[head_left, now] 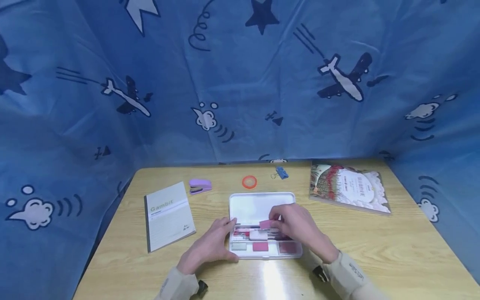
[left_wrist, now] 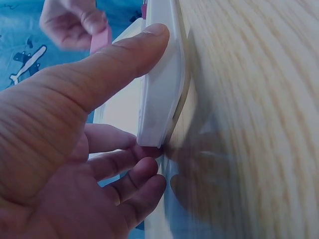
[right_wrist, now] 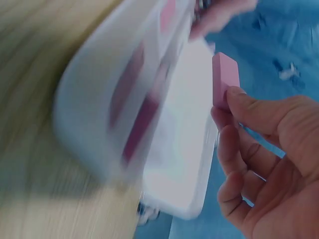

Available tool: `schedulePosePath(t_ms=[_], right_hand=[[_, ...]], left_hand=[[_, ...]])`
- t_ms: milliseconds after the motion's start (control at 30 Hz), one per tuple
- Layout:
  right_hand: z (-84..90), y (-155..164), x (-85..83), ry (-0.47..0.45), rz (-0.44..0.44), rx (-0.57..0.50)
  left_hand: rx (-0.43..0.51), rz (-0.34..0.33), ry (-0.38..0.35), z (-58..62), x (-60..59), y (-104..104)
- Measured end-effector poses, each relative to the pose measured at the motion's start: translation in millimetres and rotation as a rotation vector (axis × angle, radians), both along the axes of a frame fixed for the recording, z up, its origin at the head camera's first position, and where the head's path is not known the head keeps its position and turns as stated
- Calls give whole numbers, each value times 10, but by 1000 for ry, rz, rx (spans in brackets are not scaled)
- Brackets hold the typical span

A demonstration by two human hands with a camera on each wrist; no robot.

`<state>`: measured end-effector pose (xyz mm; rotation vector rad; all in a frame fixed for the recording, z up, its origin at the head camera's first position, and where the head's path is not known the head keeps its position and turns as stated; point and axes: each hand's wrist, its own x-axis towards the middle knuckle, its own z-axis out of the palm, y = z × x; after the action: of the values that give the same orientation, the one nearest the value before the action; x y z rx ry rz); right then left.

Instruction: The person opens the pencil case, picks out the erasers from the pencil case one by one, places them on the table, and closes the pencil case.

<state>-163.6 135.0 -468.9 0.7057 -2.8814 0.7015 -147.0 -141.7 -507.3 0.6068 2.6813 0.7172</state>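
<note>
A white pencil case (head_left: 265, 255) lies on the table with its lid (head_left: 258, 206) raised. My left hand (head_left: 213, 241) holds the case by its left end, thumb along the front side and index finger near the hinge. My right hand (head_left: 296, 223) pinches a pink eraser (right_wrist: 225, 79) between thumb and fingers, above the right half of the case. Inside are several pens (head_left: 241, 234), a pale block (head_left: 238, 246), a pink block (head_left: 260, 246) and a dark red block (head_left: 287, 247). My right hand hides part of the pen compartment.
A Gambit notebook (head_left: 168, 216) lies at the left, near a purple stapler (head_left: 200, 186). Behind the case are an orange tape roll (head_left: 249, 182) and a blue binder clip (head_left: 282, 172). A picture-covered book (head_left: 348, 187) lies at the back right. A blue curtain (head_left: 240, 83) surrounds the table.
</note>
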Motion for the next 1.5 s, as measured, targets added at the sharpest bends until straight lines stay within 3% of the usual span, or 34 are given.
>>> schedulePosePath(t_ms=[233, 567, 767, 967, 1500], right_hand=[[24, 652, -19, -77, -131, -36], [-94, 1312, -3, -139, -188, -21], [-228, 1420, -28, -193, -151, -9], [-268, 1406, -49, -180, -148, 7], [-199, 1353, -72, -246, -271, 76]], left_hand=[[-2, -3, 21, -1, 2, -20], [22, -31, 43, 2, 14, 10], [10, -36, 59, -5, 7, 8], [20, -36, 53, -30, -6, -1], [1, -18, 8, 5, -2, 13]])
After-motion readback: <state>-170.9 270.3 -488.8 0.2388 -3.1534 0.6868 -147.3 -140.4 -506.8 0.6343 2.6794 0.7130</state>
